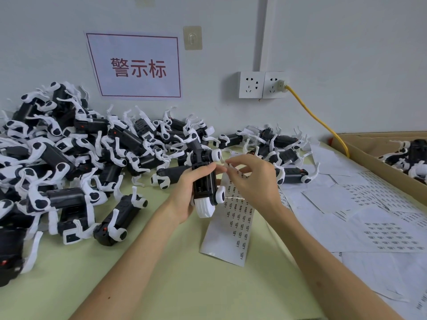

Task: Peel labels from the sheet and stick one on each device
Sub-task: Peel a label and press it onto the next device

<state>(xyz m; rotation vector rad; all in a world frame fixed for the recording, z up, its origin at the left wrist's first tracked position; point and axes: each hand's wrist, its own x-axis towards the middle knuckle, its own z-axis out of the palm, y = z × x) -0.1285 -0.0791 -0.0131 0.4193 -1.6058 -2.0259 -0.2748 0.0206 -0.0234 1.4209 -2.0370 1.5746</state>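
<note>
Device [204, 188], boxy black-white plastic, in left hand [184, 192] grip; right hand [251, 181] pinches label [227, 166].

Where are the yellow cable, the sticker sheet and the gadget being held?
yellow cable [320, 121]: head view, about the middle of its length.
sticker sheet [231, 229]: head view, on its printed lower half.
held gadget [204, 188]: head view, on the black middle of its body.

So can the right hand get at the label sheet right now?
Probably yes: the right hand is right above the label sheet, nothing between them; the left hand holds the device beside it.
</note>
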